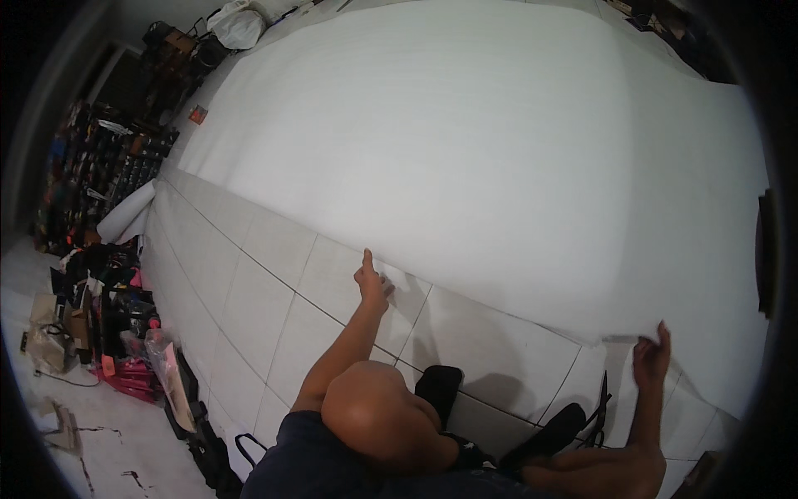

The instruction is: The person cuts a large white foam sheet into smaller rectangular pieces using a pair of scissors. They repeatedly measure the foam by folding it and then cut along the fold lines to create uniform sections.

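A very large white sheet [465,150] lies spread over the tiled floor. My left hand [371,281] is at its near edge, one digit stretched along the top and the other fingers curled by a small raised flap. My right hand [651,359] grips the same edge farther right, where the sheet lifts and folds a little. Its fingertips are partly hidden by the hand. Black scissors [598,416] rest beside my dark footwear, left of my right forearm.
Pale tiles [249,283] with dark joints show between me and the sheet. A white roll [126,212] leans at the left among stacked goods [116,166]. Pink items [133,378] and a black bag [208,457] sit lower left. A white plastic bag [237,27] stands at far left.
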`<state>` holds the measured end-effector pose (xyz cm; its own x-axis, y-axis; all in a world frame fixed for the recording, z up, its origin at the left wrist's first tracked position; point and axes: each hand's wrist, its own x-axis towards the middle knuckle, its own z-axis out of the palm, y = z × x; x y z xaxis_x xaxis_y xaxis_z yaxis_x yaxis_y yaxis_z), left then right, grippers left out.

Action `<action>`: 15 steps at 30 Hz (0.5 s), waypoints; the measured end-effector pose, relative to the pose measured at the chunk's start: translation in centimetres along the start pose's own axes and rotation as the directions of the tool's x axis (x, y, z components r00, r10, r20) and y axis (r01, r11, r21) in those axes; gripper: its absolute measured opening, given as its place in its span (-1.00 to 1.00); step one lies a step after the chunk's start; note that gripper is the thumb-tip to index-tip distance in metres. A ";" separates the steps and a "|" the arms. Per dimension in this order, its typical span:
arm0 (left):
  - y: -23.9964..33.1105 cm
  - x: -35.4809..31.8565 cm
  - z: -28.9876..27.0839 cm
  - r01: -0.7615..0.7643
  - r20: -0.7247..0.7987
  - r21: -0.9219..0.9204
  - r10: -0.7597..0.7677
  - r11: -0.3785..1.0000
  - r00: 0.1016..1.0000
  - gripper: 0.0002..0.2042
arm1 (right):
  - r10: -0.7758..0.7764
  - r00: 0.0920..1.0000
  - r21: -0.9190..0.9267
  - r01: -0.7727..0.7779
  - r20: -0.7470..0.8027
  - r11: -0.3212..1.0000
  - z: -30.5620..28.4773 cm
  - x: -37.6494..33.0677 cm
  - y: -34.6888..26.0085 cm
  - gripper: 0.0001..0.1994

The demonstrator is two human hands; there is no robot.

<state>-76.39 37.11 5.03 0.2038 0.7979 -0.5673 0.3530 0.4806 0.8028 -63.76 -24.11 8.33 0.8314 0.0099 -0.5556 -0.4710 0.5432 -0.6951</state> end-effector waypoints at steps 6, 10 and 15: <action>2.8 0.3 1.7 0.004 0.070 -0.160 0.007 0.987 0.998 0.17 | -0.206 0.956 -0.047 0.220 0.207 0.974 3.3 2.1 -10.3 -0.65; 2.9 1.7 -0.5 -0.038 0.080 -0.132 0.049 0.990 0.996 0.21 | -0.228 0.818 0.099 0.207 0.527 0.973 4.3 -1.2 -11.3 -0.56; 1.7 1.1 2.5 -0.012 0.067 0.005 0.012 1.000 0.998 0.19 | -0.084 0.978 0.039 0.078 0.189 0.996 -6.6 3.0 -2.2 -0.61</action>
<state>-73.26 37.90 5.24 0.2688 0.7775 -0.5685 0.3546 0.4689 0.8089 -62.10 -30.80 5.20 0.9087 0.1228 -0.3990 -0.3930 0.5744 -0.7181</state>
